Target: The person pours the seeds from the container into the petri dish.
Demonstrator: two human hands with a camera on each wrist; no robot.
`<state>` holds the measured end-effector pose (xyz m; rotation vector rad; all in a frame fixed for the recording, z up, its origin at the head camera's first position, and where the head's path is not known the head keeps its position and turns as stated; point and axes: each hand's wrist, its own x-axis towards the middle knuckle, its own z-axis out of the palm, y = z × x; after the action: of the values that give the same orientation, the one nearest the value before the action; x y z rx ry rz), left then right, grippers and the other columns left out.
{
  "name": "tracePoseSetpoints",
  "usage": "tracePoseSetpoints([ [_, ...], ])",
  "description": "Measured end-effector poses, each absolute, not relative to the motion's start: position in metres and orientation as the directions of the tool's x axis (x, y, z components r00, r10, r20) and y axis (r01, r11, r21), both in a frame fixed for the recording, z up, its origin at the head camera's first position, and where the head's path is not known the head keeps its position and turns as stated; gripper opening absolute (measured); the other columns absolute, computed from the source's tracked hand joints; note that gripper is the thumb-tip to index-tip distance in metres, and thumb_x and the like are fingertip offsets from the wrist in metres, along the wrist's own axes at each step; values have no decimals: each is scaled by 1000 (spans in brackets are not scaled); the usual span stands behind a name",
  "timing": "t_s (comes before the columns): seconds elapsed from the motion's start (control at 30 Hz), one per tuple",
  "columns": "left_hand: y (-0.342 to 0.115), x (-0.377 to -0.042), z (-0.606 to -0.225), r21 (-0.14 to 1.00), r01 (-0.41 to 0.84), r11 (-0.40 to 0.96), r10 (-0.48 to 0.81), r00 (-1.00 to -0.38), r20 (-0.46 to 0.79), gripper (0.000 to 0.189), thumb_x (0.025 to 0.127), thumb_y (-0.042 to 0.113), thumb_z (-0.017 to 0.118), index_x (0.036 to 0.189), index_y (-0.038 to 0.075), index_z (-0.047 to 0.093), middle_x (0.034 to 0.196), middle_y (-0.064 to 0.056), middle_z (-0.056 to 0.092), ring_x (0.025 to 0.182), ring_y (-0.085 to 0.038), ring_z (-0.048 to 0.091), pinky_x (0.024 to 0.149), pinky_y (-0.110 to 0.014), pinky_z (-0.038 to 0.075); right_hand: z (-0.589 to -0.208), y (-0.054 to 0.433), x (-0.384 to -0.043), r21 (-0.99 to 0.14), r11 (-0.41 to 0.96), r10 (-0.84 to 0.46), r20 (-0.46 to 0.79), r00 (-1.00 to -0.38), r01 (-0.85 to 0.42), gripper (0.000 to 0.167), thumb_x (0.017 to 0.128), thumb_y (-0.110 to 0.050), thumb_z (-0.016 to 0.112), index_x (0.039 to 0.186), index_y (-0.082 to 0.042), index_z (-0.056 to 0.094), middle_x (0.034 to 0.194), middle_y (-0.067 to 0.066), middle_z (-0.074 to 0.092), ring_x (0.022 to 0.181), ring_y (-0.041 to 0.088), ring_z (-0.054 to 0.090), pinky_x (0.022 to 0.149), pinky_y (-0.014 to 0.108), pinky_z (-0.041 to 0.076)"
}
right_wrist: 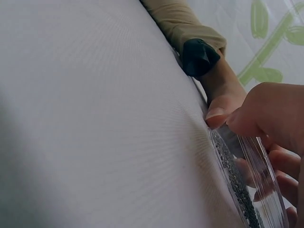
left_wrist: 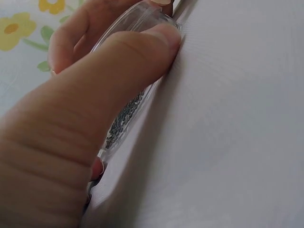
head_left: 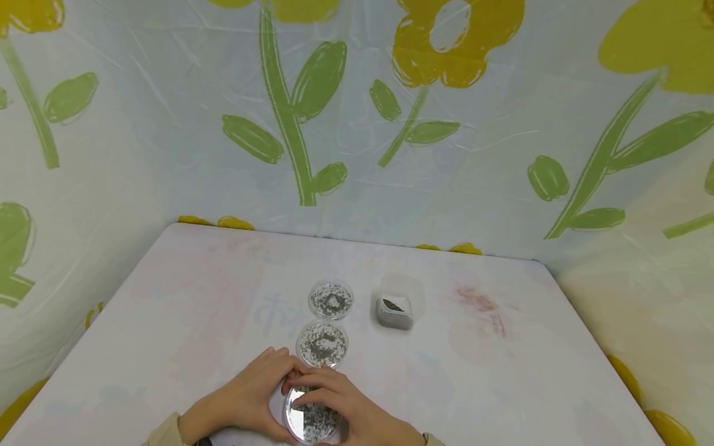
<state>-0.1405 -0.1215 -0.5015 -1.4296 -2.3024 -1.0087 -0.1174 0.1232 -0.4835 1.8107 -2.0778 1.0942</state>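
A clear round petri dish (head_left: 317, 424) with dark grains in it is at the table's near edge, between both hands. My left hand (head_left: 251, 389) grips its left side, thumb at the near rim and fingers at the far rim. From the right, my right hand (head_left: 359, 409) holds the same dish, fingers arched over its top. In the left wrist view the left thumb lies along the dish's clear wall (left_wrist: 154, 18). The right wrist view shows grains (right_wrist: 232, 178) low in the dish and both thumbs meeting at its rim.
Just beyond the hands are two more petri dishes (head_left: 322, 344) with dark grains scattered on a pale base. A small translucent tub (head_left: 395, 319) of dark grains stands to their right, a clear lid-like piece (head_left: 409, 286) behind it. Flower-printed cloth (head_left: 357, 124) surrounds the white table (head_left: 502, 371).
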Motion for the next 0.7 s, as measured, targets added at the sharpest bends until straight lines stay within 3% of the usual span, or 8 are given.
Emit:
tracePoseSetpoints([
  [0.17, -120, -141, -500, 404, 868, 288, 682, -482, 550, 80, 59, 70, 84, 119, 29, 51, 95, 21, 45, 83, 5, 31, 71, -15, 26, -482, 122, -118, -388, -13, -784, 575, -231, -921, 68, 100, -56, 39, 135, 1, 52, 148, 18, 43, 137, 35, 39, 109, 46, 34],
  [0.33, -120, -143, -499, 405, 867, 290, 692, -482, 537, 79, 60, 71, 82, 120, 29, 50, 93, 21, 43, 82, 5, 30, 70, -15, 26, -481, 123, -117, -424, -6, -793, 553, -254, -906, 67, 101, -54, 40, 137, 1, 49, 150, 18, 41, 139, 35, 36, 113, 49, 28],
  [0.57, -121, -145, -497, 445, 843, 303, 710, -511, 485, 81, 62, 71, 81, 120, 26, 50, 85, 16, 41, 78, 2, 29, 70, -19, 27, -468, 136, -117, -502, 32, -789, 518, -330, -864, 54, 99, -37, 58, 141, -7, 46, 152, 16, 38, 140, 34, 33, 115, 47, 25],
  [0.7, -124, -144, -493, 550, 770, 325, 708, -583, 398, 82, 59, 68, 85, 117, 22, 49, 85, 15, 46, 79, 1, 36, 73, -19, 33, -447, 154, -122, -470, 110, -731, 559, -392, -876, 55, 91, -24, 72, 139, -8, 50, 150, 17, 40, 138, 35, 36, 119, 48, 16],
])
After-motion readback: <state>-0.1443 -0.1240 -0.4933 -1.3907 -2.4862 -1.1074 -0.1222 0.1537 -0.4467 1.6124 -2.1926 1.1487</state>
